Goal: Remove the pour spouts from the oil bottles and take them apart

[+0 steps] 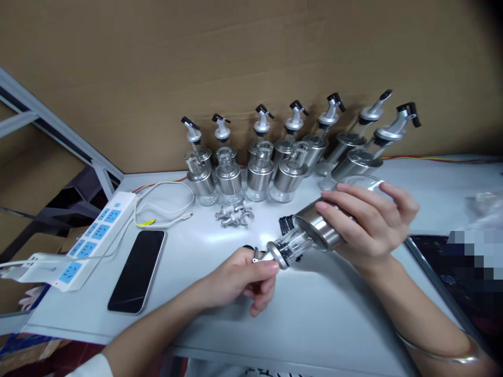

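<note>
My right hand is wrapped round the steel-sleeved body of a glass oil bottle, which lies tilted with its neck pointing down to the left. At that neck sits a silver pour spout with a black seal, its stem inside the glass. My left hand pinches the spout between thumb and fingers; part of its black cap shows behind the hand. Just beyond the bottle lie some small black caps. A pile of loose silver spouts rests farther left on the table.
Several spouted bottles stand along the cardboard wall, with several spoutless bottles before them. A phone, a white cable and a power strip occupy the left. A dark panel and clear plastic lie right.
</note>
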Demonstrator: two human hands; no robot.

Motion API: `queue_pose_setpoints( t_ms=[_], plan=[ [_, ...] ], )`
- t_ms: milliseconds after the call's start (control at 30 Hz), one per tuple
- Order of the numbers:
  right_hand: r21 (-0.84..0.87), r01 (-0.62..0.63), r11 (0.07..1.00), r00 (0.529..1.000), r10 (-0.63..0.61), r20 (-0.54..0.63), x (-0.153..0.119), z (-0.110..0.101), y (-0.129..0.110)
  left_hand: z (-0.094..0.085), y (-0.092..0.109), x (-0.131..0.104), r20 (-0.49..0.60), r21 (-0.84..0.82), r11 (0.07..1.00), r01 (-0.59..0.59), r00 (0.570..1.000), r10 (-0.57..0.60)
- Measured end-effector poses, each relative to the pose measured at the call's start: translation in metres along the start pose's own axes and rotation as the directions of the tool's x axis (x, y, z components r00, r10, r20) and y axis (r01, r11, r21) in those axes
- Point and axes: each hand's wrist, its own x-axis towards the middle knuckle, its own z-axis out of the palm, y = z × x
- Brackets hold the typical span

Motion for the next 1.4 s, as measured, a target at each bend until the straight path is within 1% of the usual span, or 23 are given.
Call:
queue_pose_setpoints(
  t_ms=[100, 167, 200, 267, 333, 400, 433, 500, 567, 633, 700, 767, 833, 900, 1033, 1167, 1233, 1267, 1333, 1367, 1400],
  plan=[
    [-0.052, 0.121, 0.991, 0.987, -0.126, -0.1, 0.009, 0.0, 0.002, 0.0, 0.0, 0.001, -0.005, 0.022, 1.0, -0.019, 1.0, 0.019],
    [-0.065, 0.173, 0.983, 0.974, -0.181, -0.136, 0.014, -0.002, 0.004, 0.001, 0.0, 0.001, -0.003, 0.066, 0.997, -0.049, 0.999, 0.05],
    [-0.063, 0.185, 0.981, 0.973, -0.192, -0.126, 0.016, -0.003, 0.005, 0.001, 0.0, 0.001, -0.003, 0.104, 0.992, -0.07, 0.998, 0.07],
    [-0.042, 0.186, 0.982, 0.98, -0.189, -0.064, 0.017, -0.005, 0.007, 0.001, 0.002, -0.001, -0.014, 0.223, 0.969, -0.107, 0.994, 0.113],
    [-0.009, 0.175, 0.985, 0.985, -0.175, 0.004, 0.018, -0.006, 0.008, 0.0, 0.004, -0.004, -0.042, 0.36, 0.926, -0.117, 0.989, 0.141],
    [0.02, 0.18, 0.983, 0.983, -0.181, 0.026, 0.017, -0.005, 0.008, -0.001, 0.007, -0.006, -0.071, 0.497, 0.86, -0.113, 0.983, 0.17],
    [0.03, 0.185, 0.982, 0.982, -0.185, 0.025, 0.017, -0.005, 0.009, -0.002, 0.008, -0.007, -0.075, 0.571, 0.811, -0.127, 0.976, 0.206],
    [0.046, 0.191, 0.981, 0.981, -0.192, 0.027, 0.017, -0.004, 0.008, -0.005, 0.009, -0.007, -0.064, 0.726, 0.664, -0.177, 0.945, 0.322],
    [0.064, 0.181, 0.981, 0.981, -0.184, 0.052, 0.017, -0.003, 0.007, -0.008, 0.007, -0.006, -0.017, 0.853, 0.475, -0.217, 0.898, 0.441],
    [0.081, 0.17, 0.982, 0.982, -0.176, 0.072, 0.017, -0.002, 0.006, -0.011, 0.004, -0.005, 0.052, 0.929, 0.288, -0.234, 0.85, 0.523],
    [0.092, 0.167, 0.982, 0.981, -0.175, 0.083, 0.017, -0.002, 0.005, -0.013, 0.002, -0.004, 0.137, 0.964, 0.103, -0.244, 0.791, 0.596],
    [0.106, 0.168, 0.98, 0.98, -0.177, 0.089, 0.017, -0.002, 0.005, -0.014, 0.001, -0.003, 0.212, 0.971, -0.059, -0.232, 0.716, 0.665],
    [0.13, 0.17, 0.977, 0.978, -0.183, 0.099, 0.016, 0.0, 0.006, -0.014, 0.003, -0.001, 0.262, 0.965, -0.173, -0.199, 0.657, 0.706],
    [0.153, 0.168, 0.974, 0.976, -0.187, 0.115, 0.015, 0.002, 0.007, -0.014, 0.005, 0.0, 0.298, 0.954, -0.246, -0.17, 0.623, 0.724],
    [0.187, 0.152, 0.971, 0.973, -0.18, 0.145, 0.011, 0.007, 0.009, -0.016, 0.004, 0.002, 0.351, 0.933, -0.325, -0.152, 0.583, 0.733],
    [0.241, 0.12, 0.963, 0.973, -0.162, 0.165, 0.009, 0.01, 0.007, -0.02, 0.0, 0.003, 0.382, 0.922, -0.346, -0.173, 0.554, 0.74],
    [0.28, 0.08, 0.957, 0.973, -0.136, 0.186, 0.007, 0.011, 0.007, -0.021, -0.001, 0.001, 0.401, 0.915, -0.352, -0.197, 0.525, 0.751],
    [0.301, 0.051, 0.952, 0.972, -0.116, 0.204, 0.005, 0.011, 0.008, -0.021, 0.0, 0.0, 0.415, 0.91, -0.355, -0.215, 0.501, 0.759],
    [0.302, -0.049, 0.952, 0.973, -0.023, 0.229, 0.0, 0.011, 0.011, -0.022, 0.0, -0.003, 0.433, 0.9, -0.353, -0.254, 0.457, 0.777],
    [0.276, -0.115, 0.954, 0.973, 0.053, 0.224, -0.003, 0.011, 0.013, -0.022, 0.001, -0.004, 0.432, 0.9, -0.346, -0.265, 0.444, 0.785],
    [0.231, -0.205, 0.951, 0.966, 0.158, 0.207, -0.007, 0.011, 0.017, -0.022, 0.001, -0.004, 0.424, 0.904, -0.336, -0.264, 0.444, 0.79]
  ],
)
